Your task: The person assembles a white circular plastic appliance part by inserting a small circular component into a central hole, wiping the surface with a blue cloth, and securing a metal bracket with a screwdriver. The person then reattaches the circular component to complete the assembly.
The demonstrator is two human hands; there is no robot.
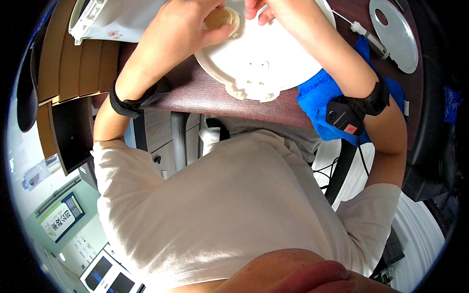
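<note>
A broad, round white plastic cover (288, 68) lies on the dark red-brown table, its notched rim toward me. A small cream ring-shaped cap (219, 18) is at the left of the cover; my left hand (188, 27) grips it with the thumb pressed along its side. Close by on the right, over the cover, my right hand (268, 10) has bent fingers drawn together. Whatever they may pinch is hidden, since the fingertips meet the top edge of the view.
At the upper left stands a white plastic housing (124, 22) with a flower print, beside brown cardboard (80, 68). On the right lie a blue cloth (312, 93), a screwdriver (370, 40) and a white oval plate with a hole (398, 41). The table edge (220, 107) faces me.
</note>
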